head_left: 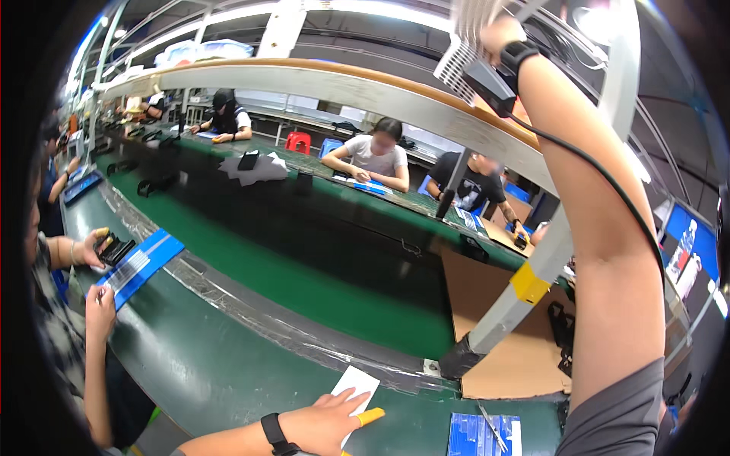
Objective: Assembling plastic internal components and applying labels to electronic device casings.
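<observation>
Here, white paper (360, 378) lies beneath left fingers (371, 416).

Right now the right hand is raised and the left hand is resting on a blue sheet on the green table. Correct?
One error: the sheet under the left hand is white, not blue, as the head view shows. The rest holds: right hand raised, sheet on the green table.

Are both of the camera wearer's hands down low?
No, the left hand is on a white sheet, but the right hand is up high.
</observation>
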`<state>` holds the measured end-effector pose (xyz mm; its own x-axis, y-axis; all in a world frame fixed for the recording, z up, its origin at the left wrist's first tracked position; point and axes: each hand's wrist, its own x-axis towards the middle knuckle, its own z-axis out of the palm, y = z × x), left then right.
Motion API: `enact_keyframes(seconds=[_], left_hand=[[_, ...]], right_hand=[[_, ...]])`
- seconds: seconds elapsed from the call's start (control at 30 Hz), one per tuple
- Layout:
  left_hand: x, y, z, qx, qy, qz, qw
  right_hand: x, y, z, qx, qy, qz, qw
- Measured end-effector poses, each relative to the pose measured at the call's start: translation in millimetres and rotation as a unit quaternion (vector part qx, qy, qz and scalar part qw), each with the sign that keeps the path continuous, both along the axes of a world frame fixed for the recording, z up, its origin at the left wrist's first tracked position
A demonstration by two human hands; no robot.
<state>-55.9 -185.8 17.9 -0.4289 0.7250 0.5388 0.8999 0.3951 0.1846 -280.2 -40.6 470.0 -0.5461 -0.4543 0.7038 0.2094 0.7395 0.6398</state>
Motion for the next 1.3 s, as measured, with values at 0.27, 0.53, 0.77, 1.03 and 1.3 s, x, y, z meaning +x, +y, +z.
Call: enact_keyframes(seconds=[0.27,0.53,0.77,1.03,1.3], left_hand=[[-17,-13,-21,-0.228,-0.225,0.108,0.941],[-38,-25,-13,-0.035,-0.280,0.072,0.957],[-59,-62,-4,0.096,-0.232,0.234,0.939],[-92,-55,-41,0.278,-0.481,0.120,0.823],[-98,-60,-44,0.297,-0.532,0.134,0.782]], right_hand=[[-34,12,-8,-0.074,-0.310,0.010,0.948],[22,-15,-57,-0.193,-0.363,0.170,0.896],[108,31,-186,-0.070,-0.320,0.487,0.810],[121,28,-435,-0.348,-0.597,0.116,0.714],[128,11,-461,-0.376,-0.590,0.064,0.712]])
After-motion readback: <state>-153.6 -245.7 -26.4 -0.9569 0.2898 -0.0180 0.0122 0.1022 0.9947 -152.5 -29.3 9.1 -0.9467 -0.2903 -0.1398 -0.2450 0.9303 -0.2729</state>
